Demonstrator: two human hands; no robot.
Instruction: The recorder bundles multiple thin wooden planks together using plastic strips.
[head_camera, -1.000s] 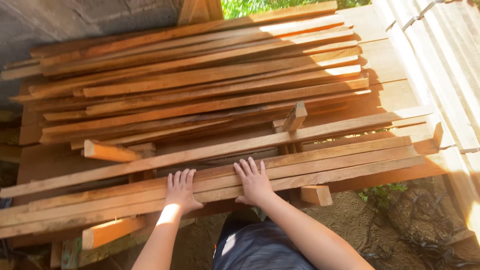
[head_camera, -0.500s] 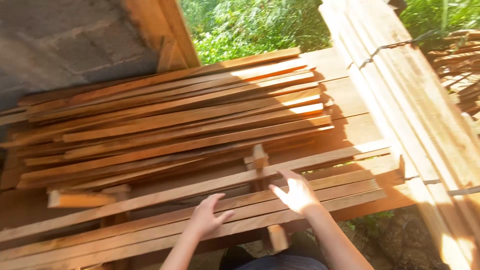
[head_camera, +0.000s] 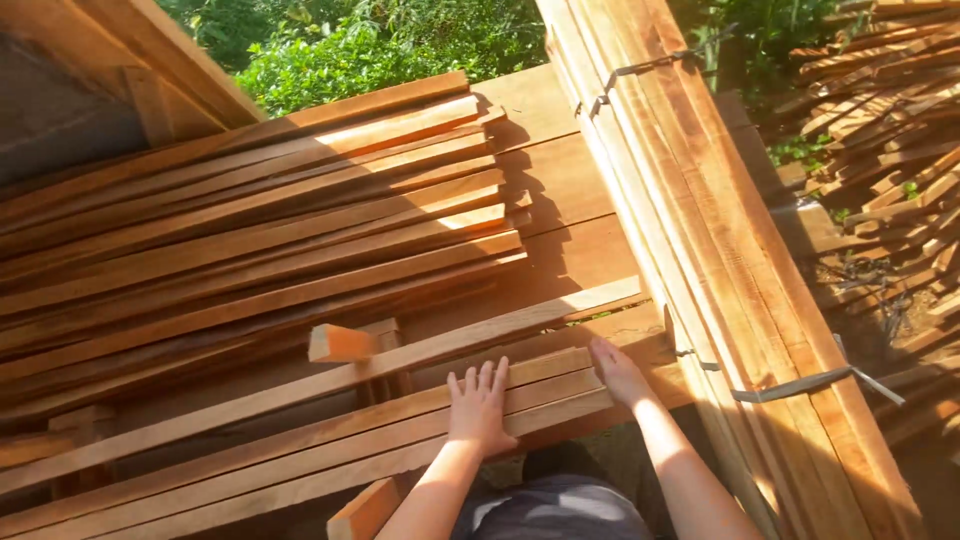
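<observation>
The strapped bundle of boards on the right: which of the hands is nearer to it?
Right. The right hand rests on the near slats close beside the strapped bundle. The left hand lies flat on the same slats, farther from it.

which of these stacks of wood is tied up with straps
The tall bundle of planks on the right, beside the right hand. Two grey straps wrap it; the long slats under the left hand lie loose.
</observation>
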